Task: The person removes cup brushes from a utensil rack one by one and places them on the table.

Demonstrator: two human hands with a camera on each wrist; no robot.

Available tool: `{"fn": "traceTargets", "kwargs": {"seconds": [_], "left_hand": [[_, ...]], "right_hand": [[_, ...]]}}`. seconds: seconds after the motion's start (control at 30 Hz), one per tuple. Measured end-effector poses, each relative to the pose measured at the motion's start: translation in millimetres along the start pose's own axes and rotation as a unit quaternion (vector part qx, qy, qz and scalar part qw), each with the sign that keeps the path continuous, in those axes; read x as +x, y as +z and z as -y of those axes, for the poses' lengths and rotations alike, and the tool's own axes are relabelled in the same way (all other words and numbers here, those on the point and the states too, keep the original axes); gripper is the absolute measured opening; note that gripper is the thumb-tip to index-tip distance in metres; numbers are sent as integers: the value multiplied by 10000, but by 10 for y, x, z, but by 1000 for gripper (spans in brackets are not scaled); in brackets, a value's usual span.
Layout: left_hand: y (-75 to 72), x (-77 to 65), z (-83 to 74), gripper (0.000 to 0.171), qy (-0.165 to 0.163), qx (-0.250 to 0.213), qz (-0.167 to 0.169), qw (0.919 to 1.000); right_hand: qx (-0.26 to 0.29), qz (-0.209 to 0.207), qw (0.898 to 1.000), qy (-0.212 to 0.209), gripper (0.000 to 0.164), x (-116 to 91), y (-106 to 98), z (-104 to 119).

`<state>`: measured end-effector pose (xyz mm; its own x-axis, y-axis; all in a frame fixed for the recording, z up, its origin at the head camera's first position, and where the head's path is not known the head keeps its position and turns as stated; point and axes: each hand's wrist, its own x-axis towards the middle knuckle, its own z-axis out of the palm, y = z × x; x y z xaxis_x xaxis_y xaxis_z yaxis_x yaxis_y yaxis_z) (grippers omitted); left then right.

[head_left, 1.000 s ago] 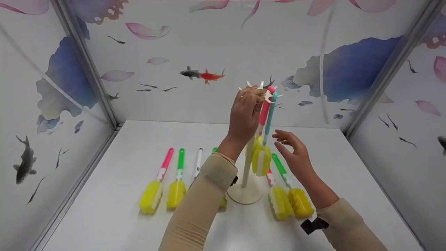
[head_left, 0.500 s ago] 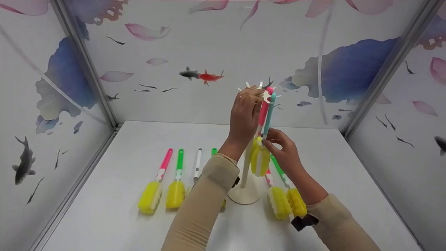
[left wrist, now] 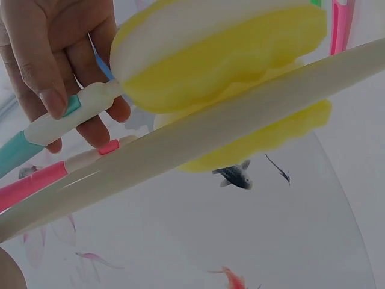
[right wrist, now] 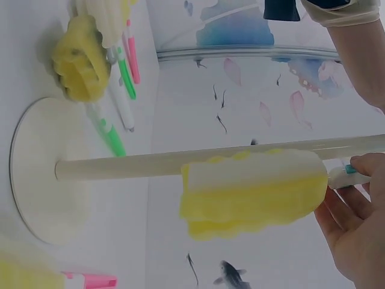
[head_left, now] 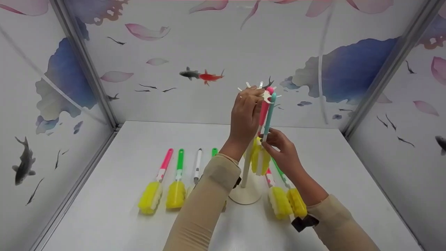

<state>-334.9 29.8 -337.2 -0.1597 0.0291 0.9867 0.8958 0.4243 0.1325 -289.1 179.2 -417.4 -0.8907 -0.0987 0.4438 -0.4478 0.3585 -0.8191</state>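
Observation:
A cream stand (head_left: 246, 170) with a round base and a ring of prongs on top stands on the table. My left hand (head_left: 246, 109) grips the stand's top, its fingers curled over the prongs and hiding part of them. From the prongs hang a sponge bottle brush with a teal handle (head_left: 270, 113) and one with a pink handle (head_left: 263, 113). My right hand (head_left: 283, 150) pinches the teal brush at its white neck, just above the yellow-and-white sponge (right wrist: 252, 195). In the left wrist view, the pink brush's sponge (left wrist: 301, 123) lies partly behind the post.
More bottle brushes lie on the white table (head_left: 104, 188). Left of the stand are a pink one (head_left: 150, 197), a green one (head_left: 176, 193) and others partly behind my left forearm. A pink (head_left: 279, 204) and a green one (head_left: 296, 202) lie at right. Printed walls surround the table.
My right hand has moved left from beside the stand and taken the teal brush by its neck. The left hand has stayed on the stand's top.

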Motion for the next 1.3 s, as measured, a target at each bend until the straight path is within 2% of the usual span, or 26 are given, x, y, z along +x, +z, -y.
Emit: {"fn": "traceTargets", "kwargs": {"seconds": [0.17,0.4,0.67,0.9,1.0,1.13,1.3], "left_hand": [[6,20,8,29,50,4,-47,10000],[-1,60,10,22,92,-11,-23,10000],[1,84,42,20,217,-29,-104,9997],[3,72,68,34,264,32,-228,9994],[2,50,59,31,230,49,-175,9996],[3,15,36,16,214,49,-123,9997],[21,-8,26,13,193,51,-59,9998]], "right_hand": [[179,121,9998,0,43,14,-9,7],[-3,157,9998,-87,43,29,-44,13],[-71,216,9969,-759,44,80,-64,-43],[-277,16,9969,-738,45,87,-2,-32],[-272,5,9965,-790,44,64,5,-52],[-441,42,9955,-833,42,26,-1,-75],[-688,-52,9935,-904,42,-4,-11,-90]]}}
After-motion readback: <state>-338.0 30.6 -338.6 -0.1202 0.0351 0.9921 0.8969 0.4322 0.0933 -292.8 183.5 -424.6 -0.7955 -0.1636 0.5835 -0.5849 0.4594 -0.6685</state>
